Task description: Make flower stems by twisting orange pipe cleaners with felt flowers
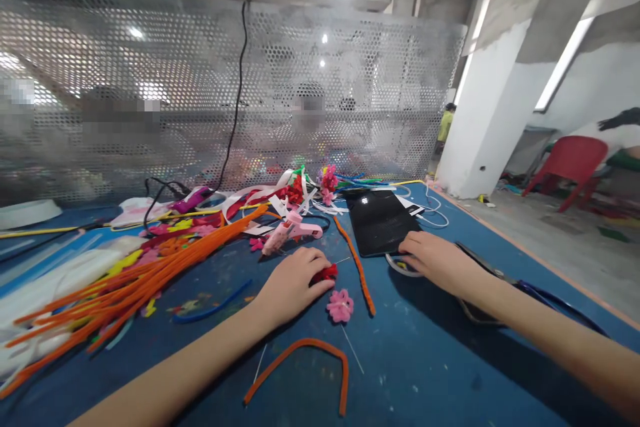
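Note:
My left hand (299, 277) rests on the blue table with its fingers bent round a red fuzzy flower piece (327, 273), partly hidden. Just below it lies a pink pipe-cleaner flower (340, 306) with a thin wire stem. At the lower right corner of a black tablet (383, 221), my right hand (436, 260) has its fingers curled over a pale curved band (399, 269); the fingertips are partly hidden, so what they hold is unclear. Between the hands lies an orange pipe cleaner (356, 260), and a bent orange one (307, 341) lies nearest me.
A pink glue gun (289, 232) lies beyond my left hand. Orange pipe cleaners (165, 270) are bunched at left, near a blue one (215, 305). A phone (477, 310) and blue-handled scissors (537, 292) lie by my right forearm. A perforated metal screen (300, 133) borders the back.

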`<state>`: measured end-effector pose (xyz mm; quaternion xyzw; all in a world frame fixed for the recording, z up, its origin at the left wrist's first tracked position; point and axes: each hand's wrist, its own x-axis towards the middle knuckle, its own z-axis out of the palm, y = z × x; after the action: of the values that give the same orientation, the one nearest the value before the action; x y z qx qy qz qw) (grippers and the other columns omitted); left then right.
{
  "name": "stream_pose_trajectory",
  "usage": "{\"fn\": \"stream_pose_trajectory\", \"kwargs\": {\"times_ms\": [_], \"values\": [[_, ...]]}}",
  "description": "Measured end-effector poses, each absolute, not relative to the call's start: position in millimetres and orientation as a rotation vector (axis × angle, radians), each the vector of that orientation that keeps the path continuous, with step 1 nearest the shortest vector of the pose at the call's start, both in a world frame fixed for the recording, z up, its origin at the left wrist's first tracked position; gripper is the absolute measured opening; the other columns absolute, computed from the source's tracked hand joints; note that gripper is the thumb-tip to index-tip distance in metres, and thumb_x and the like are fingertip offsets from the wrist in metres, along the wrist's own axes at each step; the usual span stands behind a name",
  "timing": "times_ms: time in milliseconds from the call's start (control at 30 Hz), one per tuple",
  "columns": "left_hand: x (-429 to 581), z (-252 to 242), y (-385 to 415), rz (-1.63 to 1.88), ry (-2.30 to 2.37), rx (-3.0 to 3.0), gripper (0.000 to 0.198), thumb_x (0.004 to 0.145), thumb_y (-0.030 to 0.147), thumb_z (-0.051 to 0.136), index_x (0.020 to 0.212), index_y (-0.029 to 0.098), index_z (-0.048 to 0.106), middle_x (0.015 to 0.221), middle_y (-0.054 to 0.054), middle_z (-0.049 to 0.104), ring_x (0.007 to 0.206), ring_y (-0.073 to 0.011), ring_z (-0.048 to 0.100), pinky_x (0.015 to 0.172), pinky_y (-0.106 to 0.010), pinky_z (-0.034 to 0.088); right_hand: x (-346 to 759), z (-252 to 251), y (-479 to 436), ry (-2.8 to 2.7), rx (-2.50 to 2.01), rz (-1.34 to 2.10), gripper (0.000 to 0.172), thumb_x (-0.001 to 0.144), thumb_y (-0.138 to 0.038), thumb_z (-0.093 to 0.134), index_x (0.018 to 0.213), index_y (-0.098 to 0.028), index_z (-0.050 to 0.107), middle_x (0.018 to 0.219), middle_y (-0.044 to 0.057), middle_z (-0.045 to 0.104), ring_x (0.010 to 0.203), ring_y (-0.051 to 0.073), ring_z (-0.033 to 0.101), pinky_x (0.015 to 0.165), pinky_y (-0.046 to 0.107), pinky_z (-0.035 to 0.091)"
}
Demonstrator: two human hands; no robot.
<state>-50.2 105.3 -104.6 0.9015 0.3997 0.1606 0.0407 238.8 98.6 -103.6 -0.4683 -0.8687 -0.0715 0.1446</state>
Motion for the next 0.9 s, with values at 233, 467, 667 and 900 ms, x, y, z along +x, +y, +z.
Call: {"fn": "stream_pose_trajectory", "kwargs": {"times_ms": [233,467,667,900], "values": [[-57.0,-102.4,102.8,0.707,1.303,2.688,0.022,0.087,0.029,0.047,0.105,0.021,0.058,0.112,-0.005,0.055,0.107,-0.0209,0.047,0.096,-0.039,0.037,237.8,-112.0,117.5,-2.697,-1.469,-0.019,0.019,0.086,-0.011,0.041,0.075,-0.014,0.056,0.075,0.008,0.058,0.067,0.017,0.056,0.062,0.027,0.04],[-84.7,-101.2,84.2,0.716,1.399,2.641,0.021,0.09,0.027,0.039,0.096,0.021,0.058,0.103,-0.005,0.057,0.101,-0.0195,0.051,0.093,-0.037,0.04,221.0,-92.9,132.8,-2.418,-1.27,-0.234,0.02,0.084,-0.008,0.036,0.093,-0.016,0.052,0.089,0.009,0.056,0.081,0.02,0.055,0.071,0.032,0.042],[-101.5,-108.7,77.6,0.59,1.546,2.554,0.018,0.087,0.031,0.043,0.093,0.021,0.058,0.096,-0.004,0.059,0.096,-0.0205,0.052,0.083,-0.035,0.044,151.6,-99.9,129.7,-2.454,-0.945,-0.042,0.028,0.078,-0.011,0.05,0.106,-0.015,0.05,0.113,0.012,0.05,0.107,0.023,0.046,0.089,0.038,0.04],[-104.7,-115.5,79.0,0.551,1.508,2.541,0.014,0.086,0.024,0.045,0.091,0.021,0.058,0.095,-0.003,0.058,0.094,-0.0195,0.051,0.084,-0.035,0.042,118.0,-137.6,120.6,-2.45,-0.887,0.081,0.018,0.084,-0.007,0.041,0.093,-0.015,0.056,0.096,0.008,0.058,0.094,0.018,0.05,0.083,0.033,0.041]]}}
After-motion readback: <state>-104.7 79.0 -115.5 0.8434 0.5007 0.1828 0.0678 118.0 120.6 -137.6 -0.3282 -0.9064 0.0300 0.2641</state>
